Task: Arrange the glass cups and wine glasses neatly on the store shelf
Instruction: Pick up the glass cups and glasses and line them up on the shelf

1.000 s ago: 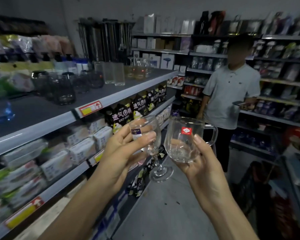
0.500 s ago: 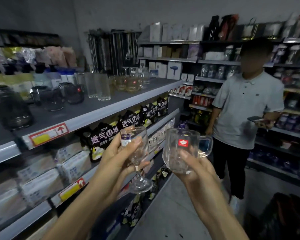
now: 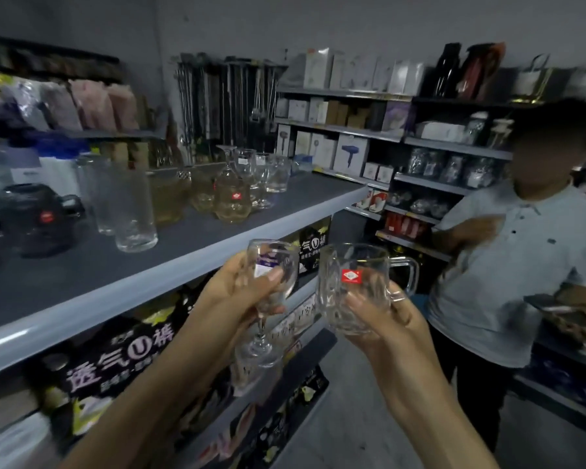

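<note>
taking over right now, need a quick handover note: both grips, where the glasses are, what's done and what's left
Left grip: holds the wine glass by its bowl, upright, in the air in front of the top shelf.
Right grip: holds the handled mug beside it, also unplaced.
Done: tall tumblers, amber glasses and stemmed glasses stand on the shelf.
Left: set both held pieces down, probably with their like. A bystander stands in the aisle on the right.
</note>
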Tool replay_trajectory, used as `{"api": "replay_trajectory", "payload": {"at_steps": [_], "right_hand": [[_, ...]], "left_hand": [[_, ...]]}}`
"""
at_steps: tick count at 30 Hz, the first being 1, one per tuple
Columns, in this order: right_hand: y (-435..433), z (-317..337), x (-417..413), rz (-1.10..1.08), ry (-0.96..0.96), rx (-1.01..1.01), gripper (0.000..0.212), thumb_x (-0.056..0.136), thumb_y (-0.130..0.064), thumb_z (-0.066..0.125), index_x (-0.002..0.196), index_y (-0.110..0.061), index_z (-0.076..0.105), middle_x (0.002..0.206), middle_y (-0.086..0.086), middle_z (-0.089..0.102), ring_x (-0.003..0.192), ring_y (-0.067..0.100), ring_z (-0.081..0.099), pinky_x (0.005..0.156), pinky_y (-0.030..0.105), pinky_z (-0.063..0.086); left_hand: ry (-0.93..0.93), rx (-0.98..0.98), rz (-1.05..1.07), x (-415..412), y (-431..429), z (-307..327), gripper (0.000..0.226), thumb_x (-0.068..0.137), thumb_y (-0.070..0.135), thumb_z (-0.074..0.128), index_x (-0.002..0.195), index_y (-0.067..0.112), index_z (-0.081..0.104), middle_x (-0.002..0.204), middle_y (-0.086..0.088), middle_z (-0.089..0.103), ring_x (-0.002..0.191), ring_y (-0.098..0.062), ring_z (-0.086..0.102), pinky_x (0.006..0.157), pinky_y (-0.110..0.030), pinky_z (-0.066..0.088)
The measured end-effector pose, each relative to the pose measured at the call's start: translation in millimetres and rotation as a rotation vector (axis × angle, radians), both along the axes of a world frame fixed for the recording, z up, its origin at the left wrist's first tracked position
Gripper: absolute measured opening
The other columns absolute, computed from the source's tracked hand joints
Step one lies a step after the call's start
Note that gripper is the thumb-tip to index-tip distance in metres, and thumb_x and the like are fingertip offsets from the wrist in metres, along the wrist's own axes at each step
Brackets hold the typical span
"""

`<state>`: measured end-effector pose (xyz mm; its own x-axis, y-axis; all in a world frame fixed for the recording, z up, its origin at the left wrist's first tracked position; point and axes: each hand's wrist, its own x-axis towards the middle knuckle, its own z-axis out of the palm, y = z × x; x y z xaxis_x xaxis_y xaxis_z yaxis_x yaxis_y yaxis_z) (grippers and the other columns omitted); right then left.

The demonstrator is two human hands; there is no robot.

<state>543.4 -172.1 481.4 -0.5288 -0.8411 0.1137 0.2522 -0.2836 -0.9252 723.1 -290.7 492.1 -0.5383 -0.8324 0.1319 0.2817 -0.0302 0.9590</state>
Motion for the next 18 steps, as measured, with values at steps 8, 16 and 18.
{"api": "replay_trajectory", "payload": {"at_steps": [8, 16, 18], "right_hand": [[-103, -3, -115, 0.122, 0.032, -0.033, 0.076, 0.056, -0.033, 0.093, 0.126, -0.015, 0.07, 0.113, 0.011, 0.078, 0.1, 0.031, 0.077, 0.075, 0.033, 0.061], [-216, 4, -232, 0.311, 0.1, -0.053, 0.053, 0.067, -0.03, 0.086, 0.117, -0.015, 0.073, 0.11, 0.017, 0.077, 0.101, 0.036, 0.074, 0.083, 0.045, 0.058], [-242, 7, -247, 0.347, 0.117, -0.048, 0.046, 0.072, -0.028, 0.082, 0.116, -0.018, 0.074, 0.109, 0.014, 0.078, 0.103, 0.034, 0.075, 0.088, 0.048, 0.059]], "left_hand": [[-0.14, -0.164, 0.252, -102, -72, 15, 0.043, 0.082, 0.015, 0.083, 0.122, 0.018, 0.068, 0.105, 0.002, 0.08, 0.095, -0.015, 0.077, 0.072, -0.017, 0.059], [-0.162, -0.263, 0.658, -198, -136, 38, 0.056, 0.071, 0.032, 0.091, 0.12, 0.021, 0.067, 0.105, 0.002, 0.078, 0.09, -0.02, 0.077, 0.07, -0.025, 0.062], [-0.181, -0.29, 0.766, -211, -154, 44, 0.06, 0.067, 0.04, 0.096, 0.118, 0.024, 0.068, 0.109, 0.002, 0.076, 0.098, -0.019, 0.075, 0.084, -0.038, 0.063]]}}
